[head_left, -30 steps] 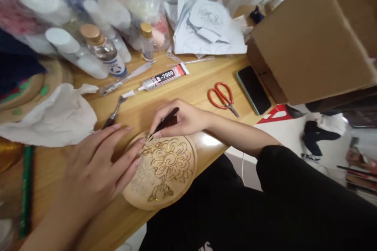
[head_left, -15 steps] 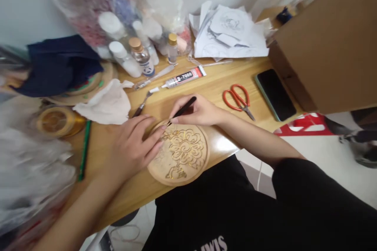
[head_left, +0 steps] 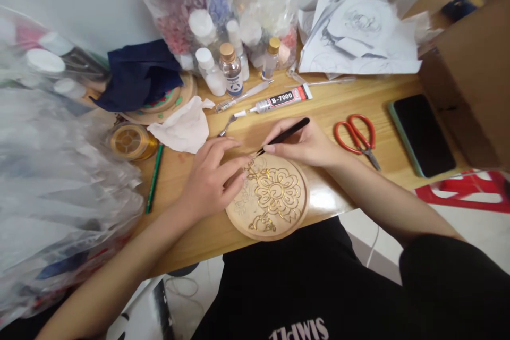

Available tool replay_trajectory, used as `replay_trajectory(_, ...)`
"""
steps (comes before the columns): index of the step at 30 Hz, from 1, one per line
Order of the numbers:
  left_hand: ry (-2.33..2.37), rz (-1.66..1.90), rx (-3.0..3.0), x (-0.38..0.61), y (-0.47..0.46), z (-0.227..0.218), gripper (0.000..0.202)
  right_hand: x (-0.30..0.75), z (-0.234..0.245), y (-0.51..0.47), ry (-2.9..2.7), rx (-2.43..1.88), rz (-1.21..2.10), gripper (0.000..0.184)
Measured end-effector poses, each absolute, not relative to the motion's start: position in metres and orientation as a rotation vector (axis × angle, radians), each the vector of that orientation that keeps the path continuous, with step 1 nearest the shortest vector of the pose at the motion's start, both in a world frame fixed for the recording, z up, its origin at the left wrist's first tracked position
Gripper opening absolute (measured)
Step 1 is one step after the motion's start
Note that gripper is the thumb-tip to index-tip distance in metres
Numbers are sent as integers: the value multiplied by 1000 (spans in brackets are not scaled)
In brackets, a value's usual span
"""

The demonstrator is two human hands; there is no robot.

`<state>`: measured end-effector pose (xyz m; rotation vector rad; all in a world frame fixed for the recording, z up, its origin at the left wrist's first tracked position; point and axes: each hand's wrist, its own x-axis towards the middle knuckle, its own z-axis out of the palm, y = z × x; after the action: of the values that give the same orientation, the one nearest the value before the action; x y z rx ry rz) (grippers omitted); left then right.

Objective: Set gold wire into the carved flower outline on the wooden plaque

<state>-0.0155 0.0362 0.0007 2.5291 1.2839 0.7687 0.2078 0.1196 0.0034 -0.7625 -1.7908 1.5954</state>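
A round wooden disc (head_left: 292, 226) lies at the table's front edge, with a flower and smaller shapes outlined in gold wire on its face. My right hand (head_left: 314, 143) grips black tweezers (head_left: 287, 132), their tips touching down near the disc's upper left rim. My left hand (head_left: 213, 178) lies over the disc's left side with fingers stretched out and apart. Its index fingertip is close to the tweezer tips. Whether a bit of wire sits between the tips is too small to tell.
Red-handled scissors (head_left: 356, 137) and a phone (head_left: 422, 135) lie right. Behind are a B-7000 glue tube (head_left: 281, 99), small bottles (head_left: 231, 71) and paper sketches (head_left: 358, 32). A wire spool (head_left: 131, 141), green pencil (head_left: 154, 178), white cloth (head_left: 185, 127) and plastic bags (head_left: 59, 170) occupy the left.
The camera has turned left, so everything sits further right in view. Both hands keep nearly the same place on the disc, and the tweezers stay at its upper left rim.
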Motion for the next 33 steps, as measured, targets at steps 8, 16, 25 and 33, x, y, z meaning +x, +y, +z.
replay_trajectory(8, 1230, 879, 2578, -17, 36, -12, 25, 207, 9, 116, -1876, -789, 1593, 11)
replay_trajectory(16, 1268, 878, 2579, -19, 33, -12, 23, 206, 10, 113, -2097, -757, 1436, 8)
replay_trajectory(25, 1244, 859, 2683, -20, 33, -10, 14, 206, 11, 107, -2293, -687, 1281, 5)
replay_trajectory(33, 1272, 894, 2642, -18, 29, -13, 12, 206, 9, 107, -2353, -662, 1255, 6)
